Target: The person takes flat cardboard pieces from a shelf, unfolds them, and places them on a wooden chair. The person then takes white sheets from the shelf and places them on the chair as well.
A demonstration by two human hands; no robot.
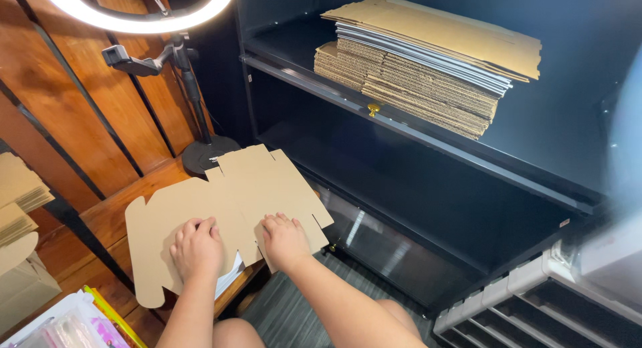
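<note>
**Both hands flat on an unfolded cardboard box blank**

Your left hand (196, 249) lies palm down on the flat cardboard blank (227, 201), fingers curled a little and pressing near its middle. Your right hand (284, 239) rests just beside it on the same sheet, fingers together and pressed down by a cut slot. Neither hand pinches anything; both simply bear on the cardboard.

The blank lies spread on a wooden tabletop (107, 217), with one flap reaching the round base of the ring light stand (200, 154). White paper (231, 278) peeks out beneath its near edge. Well apart, on the upper shelf (301, 80) of the dark cabinet, sits a stack of flat cardboard (414, 73).
</note>
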